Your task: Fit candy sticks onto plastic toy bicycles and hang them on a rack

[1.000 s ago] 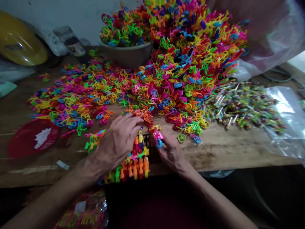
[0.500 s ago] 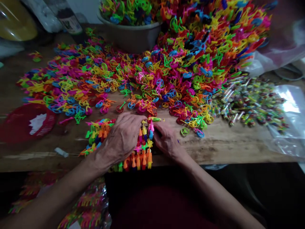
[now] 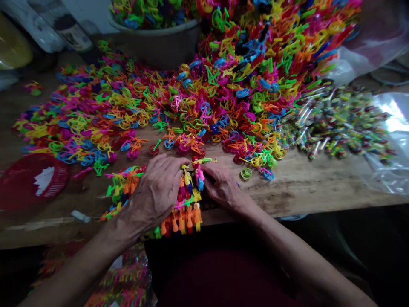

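Rows of small plastic toy bicycles (image 3: 180, 219) in many colours stand packed side by side at the table's front edge. Across them lies my left hand (image 3: 158, 181), fingers together and bent downward, with the tips hidden among the toys. At the right end of the upper row, my right hand (image 3: 222, 183) is closed against a pink toy bicycle with a blue wheel (image 3: 200, 177). Its thumb and fingertips are partly hidden behind that toy. A dark strip of the holder under the rows shows beside the right hand.
A large heap of loose toy bicycle parts (image 3: 134, 102) spreads over the back, beside a full grey tub (image 3: 156, 42). To the right lie wrapped pieces with sticks (image 3: 345, 123) and clear plastic (image 3: 393, 140). A red basket (image 3: 60, 175) sits left; bagged toys (image 3: 121, 277) hang below the edge.
The view has shifted and tilted slightly, so the table appears a little moved. Both hands stay at the same spot on the rows, the right one still at the pink toy bicycle.
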Tool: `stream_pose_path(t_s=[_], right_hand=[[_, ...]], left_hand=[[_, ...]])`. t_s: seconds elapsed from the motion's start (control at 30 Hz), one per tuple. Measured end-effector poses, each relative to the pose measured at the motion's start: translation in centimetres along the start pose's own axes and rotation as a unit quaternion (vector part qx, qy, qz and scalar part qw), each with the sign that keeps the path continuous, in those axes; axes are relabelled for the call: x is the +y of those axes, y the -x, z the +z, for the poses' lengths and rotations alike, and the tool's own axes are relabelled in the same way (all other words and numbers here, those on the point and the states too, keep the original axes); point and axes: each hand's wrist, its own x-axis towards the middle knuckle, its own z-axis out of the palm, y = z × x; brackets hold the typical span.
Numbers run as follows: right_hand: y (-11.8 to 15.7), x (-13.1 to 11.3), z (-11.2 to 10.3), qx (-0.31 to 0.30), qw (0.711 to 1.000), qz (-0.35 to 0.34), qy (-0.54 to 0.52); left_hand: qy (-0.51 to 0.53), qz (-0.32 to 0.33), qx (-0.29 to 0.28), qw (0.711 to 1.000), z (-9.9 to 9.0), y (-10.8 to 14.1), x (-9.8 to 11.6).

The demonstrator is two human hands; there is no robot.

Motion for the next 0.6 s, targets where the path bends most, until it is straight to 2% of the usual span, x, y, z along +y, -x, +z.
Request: stream_pose_path(t_s=[0.1,0.2,0.33,0.43,0.5,0.6], right_hand=[[0.0,-0.1,0.2,-0.022,0.999,-0.012,0.047],[0.1,-0.2,0.6,-0.047,0.994,-0.022,0.097],[0.3,-0.1,1.0,-0.037,0.993,-0.030,0.109],[0.5,0.2,1.3,-0.023,0.994,-0.036,0.097],[0.5,0.3,1.5,-0.030,0.996,-0.019,0.087],[0.3,-0.5,1.1,-0.060,0.996,0.034,0.056]], left_hand=[[-0.002,0.001,-0.009,1.000,0.2,-0.1,0.0],[0.005,-0.004,0.007,1.000,0.3,-0.2,0.0],[0.035,-0.033,0.033,0.998,-0.7,0.0,0.7],[0.008,-0.040,0.051,0.998,-1.3,0.3,1.8],[-0.021,-0.044,0.042,0.998,-1.0,0.5,2.5],[-0.032,-0.079,-0.002,0.996,0.3,0.5,3.0]])
